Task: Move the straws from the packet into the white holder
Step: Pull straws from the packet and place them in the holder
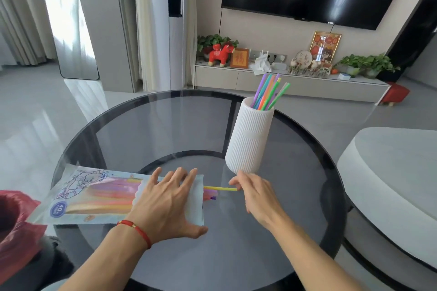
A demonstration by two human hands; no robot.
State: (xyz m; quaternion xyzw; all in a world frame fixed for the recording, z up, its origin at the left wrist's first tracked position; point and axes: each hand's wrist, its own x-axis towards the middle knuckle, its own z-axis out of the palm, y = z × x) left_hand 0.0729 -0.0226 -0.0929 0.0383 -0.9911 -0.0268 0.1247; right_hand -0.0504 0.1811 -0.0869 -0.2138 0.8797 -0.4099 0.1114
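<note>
— Fingers (233, 182) of the right hand (256, 192) pinch the tip of a yellow straw (220, 188), so it slides lengthwise out of the packet's mouth.

— And the left hand (165, 198)?

— Flat, its fingers spread, pressing the packet (94, 196) onto the bench (165, 125), likely so it doesn't drag along.

— Where's everything sitting?

— The packet lies toward the bench's near-left edge; the white holder (249, 139) stands just beyond the right hand, already holding several straws (268, 92), close enough for a short carry.
</note>
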